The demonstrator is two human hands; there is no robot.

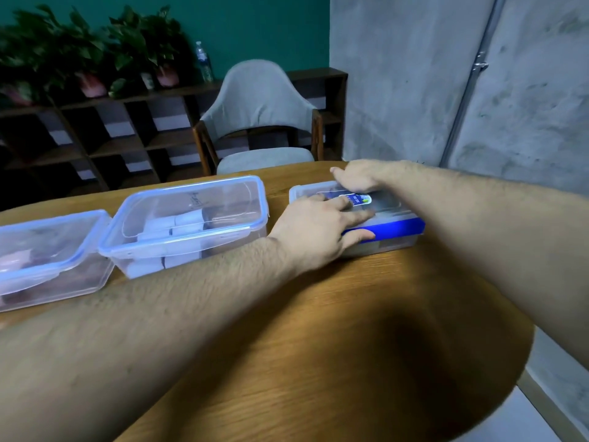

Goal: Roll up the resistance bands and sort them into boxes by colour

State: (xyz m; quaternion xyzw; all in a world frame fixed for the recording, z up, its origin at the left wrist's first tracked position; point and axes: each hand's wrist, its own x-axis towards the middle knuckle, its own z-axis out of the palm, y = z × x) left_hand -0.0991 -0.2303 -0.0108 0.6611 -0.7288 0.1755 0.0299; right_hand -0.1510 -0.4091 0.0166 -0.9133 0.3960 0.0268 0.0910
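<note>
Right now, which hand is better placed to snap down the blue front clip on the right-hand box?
Probably the left hand: its thumb already lies against the blue front clip of the clear plastic box, while the right hand presses the lid's far side.

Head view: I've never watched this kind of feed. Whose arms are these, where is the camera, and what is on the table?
The camera sits on a person's head and looks down past both bare arms; there is no machine. The left hand and right hand lie flat on the lid of the right-hand box, which has a blue clip along its front, as if pressing it shut. Neither hand grips anything. On the wooden table stand two more clear boxes with lids on: the middle box holds pale rolled bands, the left box pinkish contents.
</note>
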